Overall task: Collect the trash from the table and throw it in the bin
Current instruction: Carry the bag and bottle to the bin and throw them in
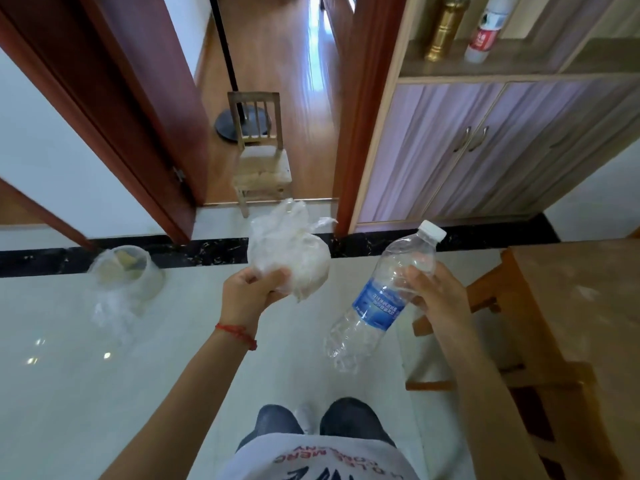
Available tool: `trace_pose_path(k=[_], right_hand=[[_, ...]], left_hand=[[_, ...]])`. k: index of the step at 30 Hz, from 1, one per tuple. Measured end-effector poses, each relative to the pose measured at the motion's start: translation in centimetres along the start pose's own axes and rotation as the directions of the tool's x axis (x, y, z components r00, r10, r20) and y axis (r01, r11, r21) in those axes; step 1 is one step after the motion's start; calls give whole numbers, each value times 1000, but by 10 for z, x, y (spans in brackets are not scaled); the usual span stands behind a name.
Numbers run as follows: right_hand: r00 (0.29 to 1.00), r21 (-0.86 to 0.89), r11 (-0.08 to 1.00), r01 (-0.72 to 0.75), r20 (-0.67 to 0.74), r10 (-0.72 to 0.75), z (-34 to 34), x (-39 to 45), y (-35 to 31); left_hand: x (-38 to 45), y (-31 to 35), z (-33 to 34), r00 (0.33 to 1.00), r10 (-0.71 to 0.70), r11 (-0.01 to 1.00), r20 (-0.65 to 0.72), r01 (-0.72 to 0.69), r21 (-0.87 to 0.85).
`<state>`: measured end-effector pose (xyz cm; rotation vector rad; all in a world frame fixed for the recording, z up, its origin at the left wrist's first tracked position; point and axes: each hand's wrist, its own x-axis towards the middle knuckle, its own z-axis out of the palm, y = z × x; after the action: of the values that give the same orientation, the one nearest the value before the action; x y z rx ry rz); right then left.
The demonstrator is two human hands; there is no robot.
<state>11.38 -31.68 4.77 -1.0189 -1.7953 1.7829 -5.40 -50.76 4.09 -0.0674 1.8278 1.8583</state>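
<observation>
My left hand (247, 292) grips a crumpled clear plastic bag (291, 251) with something white inside, held out at chest height. My right hand (438, 296) holds an empty clear plastic bottle (381, 299) with a blue label and white cap, tilted with its cap up and to the right. A small bin (128, 271) lined with a clear plastic bag stands on the floor to the far left, near the black floor border. The wooden table (581, 299) is at my right edge.
A small wooden chair (261, 157) stands in the open doorway straight ahead. A cabinet (485, 143) with a gold bottle and a white bottle on its shelf is at the right. A wooden stool frame (485, 296) sits beside the table. The tiled floor is glossy.
</observation>
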Motion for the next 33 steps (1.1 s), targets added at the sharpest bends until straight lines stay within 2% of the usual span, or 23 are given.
trace_pose_path(k=[5,21,26,30,33], right_hand=[[1000,38,999,-6,-7,6,2,72,-10],[998,-13,1000,1,-63,-2,-30,309,-51],[994,-59,998,-29,-105,22,-32,353,-56],[983,-52,998,-34,-183,24,-34,373,-58],[954,22,999,-43,-296,47,-35,379,-65]], left_hand=[[69,16,34,999,-30,1000,28,30,4],[261,88,184,987,-128,991,102,131,-22],[302,103,220,977,-117,993,177,111,44],[337,110,249,954,-145,988,261,127,87],[361,114,274,924,-164,979,347,108,174]])
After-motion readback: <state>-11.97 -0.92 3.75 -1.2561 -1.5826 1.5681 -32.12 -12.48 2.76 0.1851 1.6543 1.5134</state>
